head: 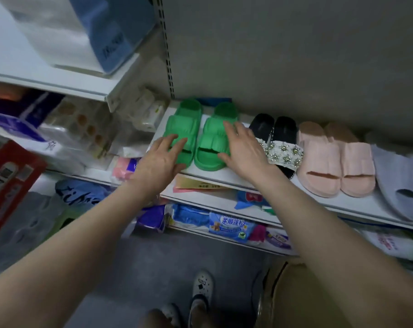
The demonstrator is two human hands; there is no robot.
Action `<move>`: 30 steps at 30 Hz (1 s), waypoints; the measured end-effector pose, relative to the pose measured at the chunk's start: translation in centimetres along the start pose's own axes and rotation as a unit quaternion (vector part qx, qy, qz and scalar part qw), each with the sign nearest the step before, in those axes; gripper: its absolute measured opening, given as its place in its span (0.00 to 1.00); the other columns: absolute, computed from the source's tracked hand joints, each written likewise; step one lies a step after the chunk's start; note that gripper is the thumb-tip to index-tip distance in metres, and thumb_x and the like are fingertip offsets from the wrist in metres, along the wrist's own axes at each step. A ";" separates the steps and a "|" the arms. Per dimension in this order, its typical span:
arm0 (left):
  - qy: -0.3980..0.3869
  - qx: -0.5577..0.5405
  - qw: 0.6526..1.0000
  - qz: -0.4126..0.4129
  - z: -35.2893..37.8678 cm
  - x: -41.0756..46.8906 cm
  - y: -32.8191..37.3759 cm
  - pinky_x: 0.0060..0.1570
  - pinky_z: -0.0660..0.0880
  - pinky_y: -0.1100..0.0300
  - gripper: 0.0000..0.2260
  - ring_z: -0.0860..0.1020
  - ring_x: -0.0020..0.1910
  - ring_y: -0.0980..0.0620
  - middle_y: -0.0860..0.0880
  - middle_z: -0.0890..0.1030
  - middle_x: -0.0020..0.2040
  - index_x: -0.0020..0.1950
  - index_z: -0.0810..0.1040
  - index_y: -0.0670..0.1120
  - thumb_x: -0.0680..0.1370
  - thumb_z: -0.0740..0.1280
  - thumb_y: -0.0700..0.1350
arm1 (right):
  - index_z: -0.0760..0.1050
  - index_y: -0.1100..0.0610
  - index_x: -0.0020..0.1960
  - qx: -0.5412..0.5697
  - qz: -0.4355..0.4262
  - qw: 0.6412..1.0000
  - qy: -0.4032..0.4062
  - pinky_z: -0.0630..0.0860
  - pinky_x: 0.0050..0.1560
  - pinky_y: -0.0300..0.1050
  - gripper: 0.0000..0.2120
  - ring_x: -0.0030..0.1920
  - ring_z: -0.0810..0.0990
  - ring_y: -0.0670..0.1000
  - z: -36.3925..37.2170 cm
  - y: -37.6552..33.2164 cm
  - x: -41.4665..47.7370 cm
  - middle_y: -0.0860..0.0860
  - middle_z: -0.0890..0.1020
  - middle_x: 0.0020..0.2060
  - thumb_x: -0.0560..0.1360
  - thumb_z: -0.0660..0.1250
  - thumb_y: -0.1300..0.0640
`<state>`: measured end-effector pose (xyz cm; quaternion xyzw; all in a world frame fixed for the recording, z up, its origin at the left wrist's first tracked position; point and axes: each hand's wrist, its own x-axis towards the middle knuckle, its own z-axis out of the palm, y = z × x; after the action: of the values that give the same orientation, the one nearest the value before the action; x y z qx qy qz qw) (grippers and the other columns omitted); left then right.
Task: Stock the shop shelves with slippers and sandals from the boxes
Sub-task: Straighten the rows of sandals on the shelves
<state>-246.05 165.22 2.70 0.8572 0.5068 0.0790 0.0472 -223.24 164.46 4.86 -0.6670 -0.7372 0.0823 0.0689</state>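
The green slippers (210, 138) are set side by side on the shelf (208, 175), bracketed by spread, nearly straight fingers of the left hand (160, 159) and right hand (244, 150). Nothing is gripped. Squaring-up seems under way, and release is called for next.

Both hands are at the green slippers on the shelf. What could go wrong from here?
1. The right hand rests open on the green slippers, close beside the black jewelled sandals. Sliding the pair rightwards could knock those sandals askew.
2. The green toes sit near the front edge of the shelf, and the left hand only rests on them without a grip. A backward drag might pull one off.
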 end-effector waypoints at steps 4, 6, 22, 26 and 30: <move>-0.078 0.049 0.996 0.011 1.4 6.1 -2.6 0.75 0.54 0.45 0.40 0.51 0.77 0.39 0.40 0.52 0.78 0.79 0.48 0.49 0.75 0.67 0.57 | 0.46 0.58 0.80 -0.013 0.007 0.998 -0.063 0.61 0.74 0.53 0.53 0.74 0.59 0.63 1.0 0.5 4.8 0.61 0.55 0.77 0.70 0.75 0.43; -0.126 0.066 0.990 0.019 1.8 8.4 -3.5 0.74 0.54 0.43 0.44 0.47 0.77 0.39 0.42 0.47 0.79 0.79 0.44 0.51 0.73 0.68 0.60 | 0.45 0.58 0.80 -0.031 0.011 0.996 -0.082 0.61 0.73 0.53 0.55 0.73 0.60 0.64 1.8 0.7 5.9 0.60 0.56 0.77 0.68 0.76 0.41; -0.093 -0.053 0.992 0.064 1.7 7.4 -10.3 0.75 0.55 0.47 0.45 0.54 0.76 0.38 0.40 0.56 0.77 0.78 0.55 0.49 0.68 0.76 0.52 | 0.44 0.54 0.81 0.130 -0.001 0.989 -0.068 0.48 0.78 0.52 0.49 0.79 0.43 0.59 5.3 -3.8 5.6 0.55 0.45 0.80 0.71 0.73 0.56; -0.038 -0.067 0.997 0.029 2.5 5.5 -9.2 0.73 0.54 0.44 0.44 0.48 0.77 0.37 0.42 0.47 0.79 0.79 0.52 0.48 0.70 0.62 0.67 | 0.43 0.52 0.81 0.163 0.047 0.985 -0.020 0.44 0.77 0.52 0.40 0.79 0.39 0.58 6.8 -5.1 4.4 0.52 0.40 0.80 0.78 0.64 0.48; -0.040 -0.049 0.998 0.009 4.0 3.8 -8.5 0.75 0.50 0.44 0.45 0.41 0.77 0.39 0.42 0.39 0.79 0.80 0.45 0.48 0.70 0.57 0.69 | 0.43 0.54 0.81 0.130 0.074 0.988 0.039 0.45 0.78 0.56 0.37 0.79 0.40 0.61 8.7 -6.8 3.9 0.55 0.40 0.80 0.81 0.59 0.45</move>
<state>-250.80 172.63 -2.27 0.8607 0.4925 0.0698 0.1086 -232.08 167.47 -2.27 -0.7081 -0.6654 0.1561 0.1774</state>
